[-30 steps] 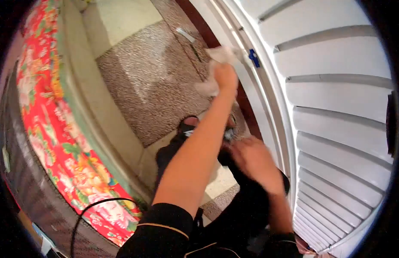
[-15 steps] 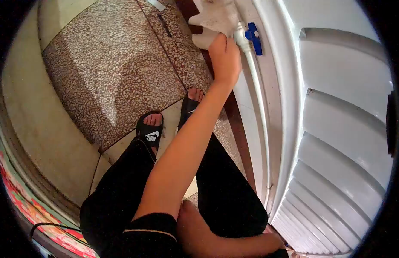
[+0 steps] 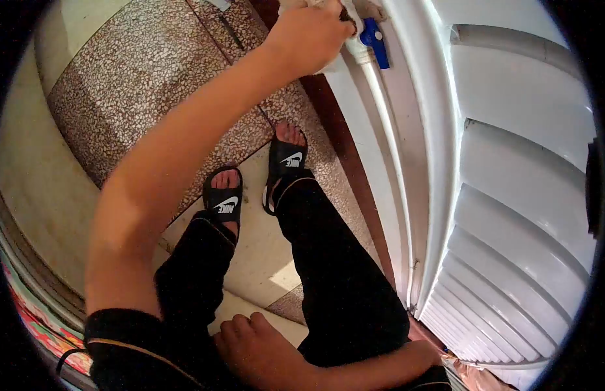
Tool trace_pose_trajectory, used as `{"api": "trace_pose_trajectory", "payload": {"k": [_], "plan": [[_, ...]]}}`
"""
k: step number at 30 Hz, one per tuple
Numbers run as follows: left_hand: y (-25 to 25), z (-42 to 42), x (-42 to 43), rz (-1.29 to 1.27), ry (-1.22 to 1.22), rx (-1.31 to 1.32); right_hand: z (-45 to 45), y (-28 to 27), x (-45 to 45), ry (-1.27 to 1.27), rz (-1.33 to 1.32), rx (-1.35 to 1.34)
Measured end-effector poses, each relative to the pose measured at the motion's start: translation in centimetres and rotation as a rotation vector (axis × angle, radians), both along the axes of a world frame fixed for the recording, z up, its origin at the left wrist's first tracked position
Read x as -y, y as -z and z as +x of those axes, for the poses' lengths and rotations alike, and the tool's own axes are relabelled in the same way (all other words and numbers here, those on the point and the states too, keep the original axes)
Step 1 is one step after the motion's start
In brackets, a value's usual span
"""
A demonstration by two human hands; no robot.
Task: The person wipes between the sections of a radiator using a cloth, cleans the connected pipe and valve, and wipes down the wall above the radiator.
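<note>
Holds a crumpled off-white cloth (image 3: 291, 5) in the closed grip of the left hand (image 3: 309, 38), up by the white plastic pipe (image 3: 386, 127) and near its blue valve handle (image 3: 374, 43). Hangs the right hand (image 3: 257, 345) low with fingers curled; cannot tell how far open or what, if anything, is inside

Noted at 12 o'clock: the cloth (image 3: 290, 4) is mostly covered by the left hand (image 3: 315, 36) and cut by the top edge, its full shape unverified; that hand's fingertips are partly concealed. The pipe (image 3: 380, 98) runs out of view above. At 6 o'clock, the right hand's (image 3: 257, 345) palm is hidden. The floral fabric (image 3: 45, 332), 8 o'clock, and dark object (image 3: 594, 189), 3 o'clock, are cropped; the latter is unidentifiable.
</note>
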State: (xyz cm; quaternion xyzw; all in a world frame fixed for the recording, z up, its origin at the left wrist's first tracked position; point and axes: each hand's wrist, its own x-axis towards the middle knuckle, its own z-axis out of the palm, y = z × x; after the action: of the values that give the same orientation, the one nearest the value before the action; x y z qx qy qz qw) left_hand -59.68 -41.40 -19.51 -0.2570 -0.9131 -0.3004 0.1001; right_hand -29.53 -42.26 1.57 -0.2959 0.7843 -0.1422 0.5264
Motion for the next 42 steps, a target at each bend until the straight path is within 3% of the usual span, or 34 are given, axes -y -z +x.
{"api": "trace_pose_trajectory", "payload": {"k": [2, 5, 6, 8, 9, 11, 17, 20, 25, 29, 32, 34, 36, 38, 40, 42], "plan": [[2.9, 0.7, 1.4, 0.100, 0.065, -0.131, 0.4, -0.4, 0.4, -0.040, -0.002, -0.011], [6.0, 3.5, 2.0, 0.141, 0.058, -0.097, 1.4, -0.8, 0.4, -0.028, 0.019, -0.067], [5.2, 3.4, 1.9, 0.151, 0.062, -0.108, 1.7, -0.6, 0.4, -0.031, 0.031, -0.076], [3.4, 3.5, 2.4, -0.052, 0.094, 0.233, 1.9, -0.1, 0.4, -0.045, 0.053, -0.082], [3.5, 3.5, 2.4, -0.044, 0.100, 0.239, 1.3, 0.7, 0.1, -0.040, 0.058, -0.084], [3.9, 3.5, 2.6, 0.140, 0.077, 0.053, 0.1, 2.2, -0.6, -0.021, 0.051, -0.096], [3.8, 1.5, 0.1, 0.247, 0.063, -0.111, -4.4, 7.2, -3.8, 0.073, 0.017, -0.160], [2.9, -0.6, 0.0, 0.147, 0.106, 0.001, -6.3, 8.3, -5.2, 0.102, 0.006, -0.153], [2.6, -0.7, 0.0, 0.207, 0.017, 0.010, -11.8, 7.2, -8.9, 0.186, -0.046, -0.134], [8.2, -0.3, 0.5, 0.339, 0.170, 0.089, -16.6, 5.5, -12.9, 0.460, -0.131, -0.206], [9.7, 1.1, 0.8, 0.608, 0.273, -0.044, -18.4, 8.9, -14.4, 0.792, -0.239, -0.270], [9.4, 2.3, 1.2, 0.577, 0.251, -0.057, -18.9, 12.4, -14.4, 1.197, -0.352, -0.174], [9.6, 2.5, 1.9, 0.487, 0.310, 0.169, -19.8, 15.0, -15.0, 1.202, -0.442, -0.217], [9.7, 2.0, 2.4, 0.477, 0.289, 0.079, -20.3, 16.6, -15.4, 1.196, -0.536, -0.243], [9.1, 0.8, 3.2, 0.416, 0.325, 0.009, -20.9, 17.7, -15.9, 0.957, -0.622, -0.451], [7.8, -0.5, 3.6, 0.390, 0.350, -0.078, -22.2, 18.1, -15.9, 0.946, -0.718, -0.524]]}}
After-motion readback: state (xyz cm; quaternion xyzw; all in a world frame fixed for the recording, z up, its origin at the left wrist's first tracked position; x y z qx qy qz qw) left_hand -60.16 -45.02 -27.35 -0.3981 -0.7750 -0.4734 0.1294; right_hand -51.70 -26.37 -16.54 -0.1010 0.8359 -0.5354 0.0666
